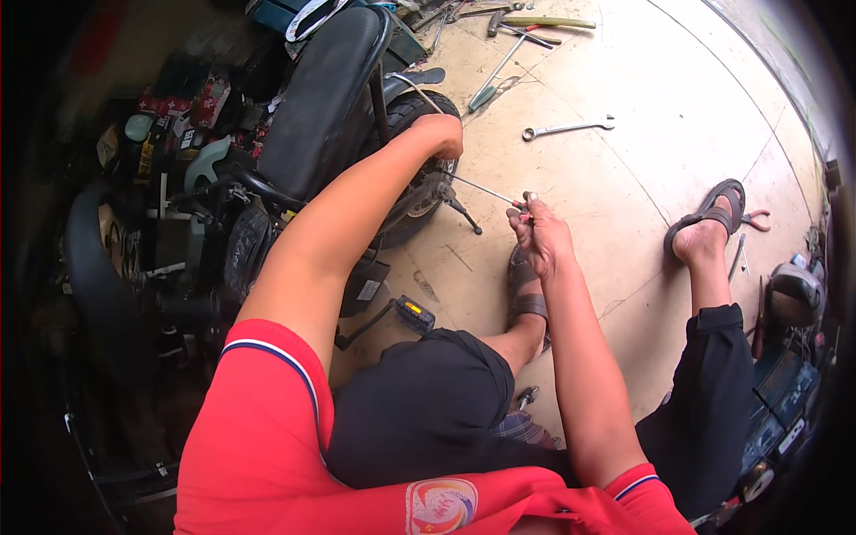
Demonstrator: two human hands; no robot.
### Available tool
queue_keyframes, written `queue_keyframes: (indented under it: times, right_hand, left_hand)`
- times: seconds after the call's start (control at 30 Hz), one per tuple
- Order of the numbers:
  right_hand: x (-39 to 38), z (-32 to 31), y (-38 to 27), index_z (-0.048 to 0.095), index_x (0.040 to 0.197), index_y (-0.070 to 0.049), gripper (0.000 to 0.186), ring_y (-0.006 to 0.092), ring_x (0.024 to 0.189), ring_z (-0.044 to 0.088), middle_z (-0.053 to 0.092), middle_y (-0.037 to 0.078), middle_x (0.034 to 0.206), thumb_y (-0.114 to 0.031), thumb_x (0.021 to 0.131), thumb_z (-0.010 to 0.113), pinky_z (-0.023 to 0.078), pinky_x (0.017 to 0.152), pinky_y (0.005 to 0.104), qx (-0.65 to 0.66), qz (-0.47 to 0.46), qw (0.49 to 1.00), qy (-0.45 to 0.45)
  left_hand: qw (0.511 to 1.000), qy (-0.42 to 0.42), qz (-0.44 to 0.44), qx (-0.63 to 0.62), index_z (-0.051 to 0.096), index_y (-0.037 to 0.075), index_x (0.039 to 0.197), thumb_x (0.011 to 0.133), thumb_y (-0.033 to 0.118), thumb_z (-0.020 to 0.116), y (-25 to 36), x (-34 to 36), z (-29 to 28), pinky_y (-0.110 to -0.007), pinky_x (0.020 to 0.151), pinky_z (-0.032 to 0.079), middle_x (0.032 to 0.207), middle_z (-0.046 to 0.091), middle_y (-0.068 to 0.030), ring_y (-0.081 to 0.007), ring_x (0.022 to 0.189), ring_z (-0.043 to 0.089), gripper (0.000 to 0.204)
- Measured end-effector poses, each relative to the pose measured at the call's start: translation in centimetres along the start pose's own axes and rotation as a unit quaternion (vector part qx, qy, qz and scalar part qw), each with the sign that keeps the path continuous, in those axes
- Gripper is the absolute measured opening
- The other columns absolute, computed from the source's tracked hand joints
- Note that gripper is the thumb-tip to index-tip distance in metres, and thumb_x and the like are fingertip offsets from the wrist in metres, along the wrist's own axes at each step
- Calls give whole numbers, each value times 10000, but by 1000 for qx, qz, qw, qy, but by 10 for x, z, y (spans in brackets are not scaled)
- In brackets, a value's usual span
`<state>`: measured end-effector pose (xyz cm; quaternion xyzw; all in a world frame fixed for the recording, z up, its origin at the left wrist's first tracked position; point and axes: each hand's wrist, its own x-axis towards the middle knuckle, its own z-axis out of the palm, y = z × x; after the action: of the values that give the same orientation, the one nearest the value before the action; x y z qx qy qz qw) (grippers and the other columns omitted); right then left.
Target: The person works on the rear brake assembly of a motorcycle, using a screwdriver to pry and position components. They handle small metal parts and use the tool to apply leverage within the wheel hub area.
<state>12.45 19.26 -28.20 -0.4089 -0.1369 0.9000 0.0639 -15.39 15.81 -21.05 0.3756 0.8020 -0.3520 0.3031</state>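
Note:
My right hand (546, 239) is closed round the red handle of a screwdriver (486, 189). Its thin metal shaft points left to the hub area of the rear wheel (416, 207) on a black two-wheeler. Over the top of that wheel reaches my left hand (439, 135); its fingers are bent down out of sight, and whether they grip anything is hidden. The long black seat (325, 102) lies left of my left forearm. A dark stand leg (465, 217) sticks out below the screwdriver shaft. Where exactly the tip touches cannot be made out.
On the tiled floor lie a combination wrench (568, 129), a green-handled screwdriver (482, 97) and a hammer (544, 22). Red-handled pliers (758, 219) rest beside my right foot. A pedal (415, 314) juts out near my left knee. Toolboxes (785, 383) stand at the right.

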Motion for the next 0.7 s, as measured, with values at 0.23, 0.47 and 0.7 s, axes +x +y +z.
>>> queue_keyframes:
  times: [0.23,0.47,0.7]
  right_hand:
    - [-31,-17,0,423,1407,148,436,415,1183,660,556,340,1358,-36,1011,442,579,1037,460,95,68,984,-135]
    - [-23,-36,14,602,1341,96,395,171,795,673,666,96,892,-155,1061,482,556,695,299,-486,-301,820,-14]
    - [-20,-11,15,544,1368,125,424,199,739,719,711,137,987,-153,1048,534,607,620,261,-68,-94,993,19]
  left_hand:
    - [999,-7,-33,-23,797,23,981,773,119,616,0,4,-4,-410,865,572,1045,756,-224,-330,1002,748,292]
    - [997,-3,-28,-75,755,-69,954,754,68,590,13,-5,-9,-412,848,575,981,721,-296,-383,988,742,294]
    - [997,37,-48,-41,763,-62,993,776,90,594,8,-12,-1,-425,875,575,1036,719,-304,-413,1030,725,314]
